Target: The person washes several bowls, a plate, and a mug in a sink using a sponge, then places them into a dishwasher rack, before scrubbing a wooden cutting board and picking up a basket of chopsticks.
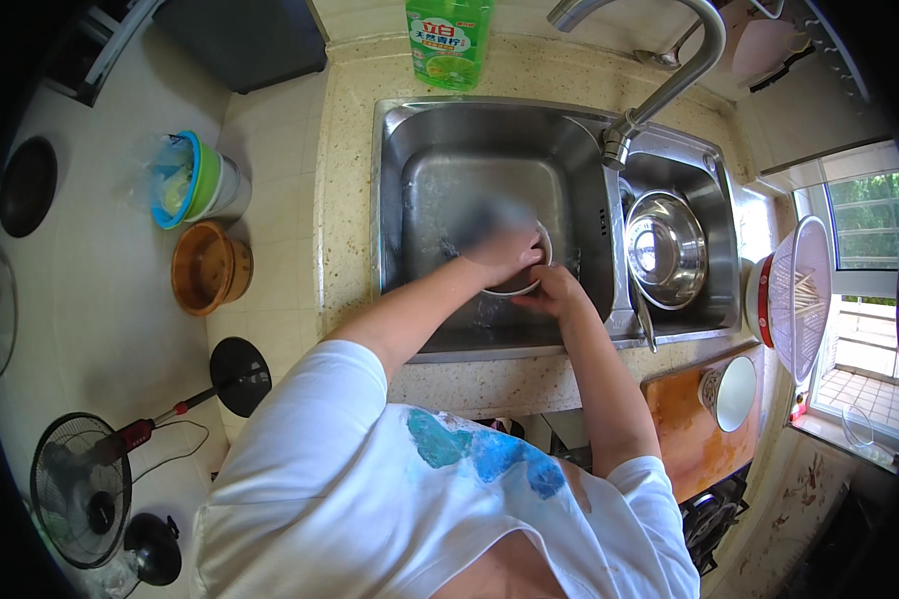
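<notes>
A round bowl with a pale rim (511,293) is held low in the large left basin of the stainless steel sink (449,142). My right hand (551,288) grips its near right edge, thumb over the rim. Inside the bowl, against its far wall, lie the bent fingers of my left hand (511,253). A blurred patch covers part of that hand and the basin floor beyond it, so whether it holds anything does not show. My forearms reach in over the sink's front edge.
The tap (674,82) arches over the divider. A metal bowl (663,247) stands in the smaller basin, with a long utensil (643,311) beside it. Green detergent (449,45) stands behind the sink. At right are a wooden board (700,449) bearing a white bowl (736,393) and a mesh basket (801,292).
</notes>
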`<state>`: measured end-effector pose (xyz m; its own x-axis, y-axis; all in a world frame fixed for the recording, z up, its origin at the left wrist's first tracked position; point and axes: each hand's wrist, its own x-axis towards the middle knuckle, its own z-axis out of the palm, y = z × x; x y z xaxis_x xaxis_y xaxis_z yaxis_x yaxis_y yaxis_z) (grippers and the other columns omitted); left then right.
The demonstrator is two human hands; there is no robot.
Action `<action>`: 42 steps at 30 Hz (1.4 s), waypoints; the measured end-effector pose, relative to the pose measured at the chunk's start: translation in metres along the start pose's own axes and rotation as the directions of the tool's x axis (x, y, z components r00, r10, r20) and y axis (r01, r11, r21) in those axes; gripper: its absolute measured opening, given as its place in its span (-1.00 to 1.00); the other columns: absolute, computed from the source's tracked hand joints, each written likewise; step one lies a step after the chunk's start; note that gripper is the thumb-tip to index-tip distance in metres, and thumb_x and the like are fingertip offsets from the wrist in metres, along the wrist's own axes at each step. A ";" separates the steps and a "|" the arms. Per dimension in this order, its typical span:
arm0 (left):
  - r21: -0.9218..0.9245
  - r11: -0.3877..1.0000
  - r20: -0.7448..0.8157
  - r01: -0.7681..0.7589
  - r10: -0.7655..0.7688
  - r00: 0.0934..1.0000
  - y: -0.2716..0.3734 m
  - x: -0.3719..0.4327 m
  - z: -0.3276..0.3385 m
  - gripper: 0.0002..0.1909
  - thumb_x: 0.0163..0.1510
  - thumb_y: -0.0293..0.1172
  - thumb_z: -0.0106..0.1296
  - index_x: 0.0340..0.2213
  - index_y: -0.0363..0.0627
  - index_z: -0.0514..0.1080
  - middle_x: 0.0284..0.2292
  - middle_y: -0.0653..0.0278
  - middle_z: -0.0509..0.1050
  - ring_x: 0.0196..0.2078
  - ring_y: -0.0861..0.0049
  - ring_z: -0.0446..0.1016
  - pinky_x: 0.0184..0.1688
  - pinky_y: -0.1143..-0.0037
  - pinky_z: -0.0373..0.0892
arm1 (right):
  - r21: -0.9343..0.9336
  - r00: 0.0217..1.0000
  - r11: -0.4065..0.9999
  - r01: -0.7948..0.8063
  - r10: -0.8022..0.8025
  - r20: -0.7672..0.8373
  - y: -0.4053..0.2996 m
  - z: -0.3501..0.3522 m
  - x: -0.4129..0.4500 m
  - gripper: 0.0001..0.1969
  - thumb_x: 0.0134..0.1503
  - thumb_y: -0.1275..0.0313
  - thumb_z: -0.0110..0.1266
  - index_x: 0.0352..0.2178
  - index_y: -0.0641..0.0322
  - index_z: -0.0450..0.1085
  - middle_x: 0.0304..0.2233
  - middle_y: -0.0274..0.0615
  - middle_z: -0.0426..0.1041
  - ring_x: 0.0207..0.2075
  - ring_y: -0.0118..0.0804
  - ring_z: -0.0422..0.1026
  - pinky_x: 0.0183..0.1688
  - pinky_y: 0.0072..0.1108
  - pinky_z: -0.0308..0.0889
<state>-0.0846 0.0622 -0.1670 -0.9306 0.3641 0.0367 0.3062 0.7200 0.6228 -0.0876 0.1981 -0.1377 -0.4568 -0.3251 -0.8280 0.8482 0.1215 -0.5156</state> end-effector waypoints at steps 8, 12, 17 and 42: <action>0.361 0.817 -0.122 0.449 -0.436 0.892 0.010 0.014 -0.014 -0.77 -0.05 -0.30 -0.25 -0.40 0.06 0.41 -0.29 0.24 0.38 -0.14 0.42 0.30 -0.17 0.32 0.20 | 0.104 0.892 0.887 0.450 -0.440 -0.109 -0.008 0.006 0.008 -0.61 -0.23 0.65 -0.26 -0.24 0.34 0.18 -0.36 -0.07 0.33 -0.39 -0.08 0.41 -0.50 -0.34 0.45; -0.074 0.844 0.097 0.531 -0.524 0.846 0.046 0.010 -0.024 -0.71 -0.03 -0.27 -0.21 -0.31 -0.18 0.35 -0.23 0.07 0.37 -0.22 0.25 0.37 -0.18 0.36 0.27 | 0.051 0.753 0.791 0.609 -0.557 -0.351 0.000 -0.002 0.031 -0.52 -0.22 0.69 -0.29 -0.15 0.26 0.11 -0.37 -0.13 0.29 -0.52 -0.29 0.38 -0.70 -0.56 0.34; -0.754 0.644 -0.500 0.128 -0.689 0.524 0.064 -0.005 -0.006 -0.56 -0.22 -0.32 0.14 -0.28 -0.20 0.24 -0.26 0.14 0.35 -0.29 0.35 0.39 -0.27 0.47 0.31 | 0.245 0.706 0.662 0.708 -0.651 -0.279 -0.007 -0.002 0.025 -0.48 -0.20 0.69 -0.27 -0.09 0.21 0.06 -0.29 -0.17 0.26 -0.45 -0.36 0.36 -0.56 -0.59 0.32; -0.342 0.709 -0.371 0.617 -0.705 0.604 0.018 -0.034 -0.034 -0.74 -0.18 -0.51 0.01 -0.35 -0.04 0.43 -0.44 0.16 0.47 -0.33 0.25 0.44 -0.32 0.46 0.33 | -0.843 0.502 0.134 0.520 -0.847 0.175 -0.053 0.016 -0.048 -0.69 -0.14 0.63 -0.17 -0.28 0.19 0.28 -0.37 0.00 0.39 -0.29 -0.06 0.39 -0.24 -0.47 0.30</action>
<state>-0.0547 0.0428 -0.1307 -0.8525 -0.5071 -0.1270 -0.4258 0.5326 0.7315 -0.1059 0.1918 -0.0674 -0.9010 -0.4298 0.0599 -0.3501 0.6382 -0.6857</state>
